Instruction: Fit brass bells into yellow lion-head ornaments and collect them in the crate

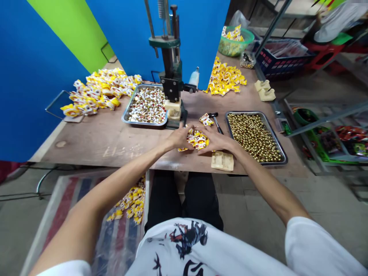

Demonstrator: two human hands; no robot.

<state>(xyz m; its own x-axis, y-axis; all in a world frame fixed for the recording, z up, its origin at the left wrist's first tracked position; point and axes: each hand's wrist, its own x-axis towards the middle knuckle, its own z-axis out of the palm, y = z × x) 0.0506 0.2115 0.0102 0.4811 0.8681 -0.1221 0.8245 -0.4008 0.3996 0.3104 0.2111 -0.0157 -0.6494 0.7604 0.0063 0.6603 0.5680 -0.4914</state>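
Yellow-and-white wrapped packets (197,139) are heaped in a small pile on a wooden workbench (94,147), between the person's two hands. The left hand (179,138) and right hand (215,140) are half open, with the fingers spread and curved down against either side of the pile; whether any packet is gripped cannot be told. A beige block (222,161) is placed just beyond the right hand, toward the bench edge. Farther up, a small hammer (215,120) is laid beside a smaller cluster of packets (206,119). To the right, brass-coloured balls (253,137) are spread in a steel tray (264,164). To the left, a second steel tray (143,124) is filled with white-and-red packets and is set against the base of a green bench press (171,73). Larger heaps of yellow packets (100,92) are piled beyond it, and more (225,78) are spread near a green basin (235,41). Further packets (132,201) are lying on a striped plastic-covered surface (73,211) below the bench.
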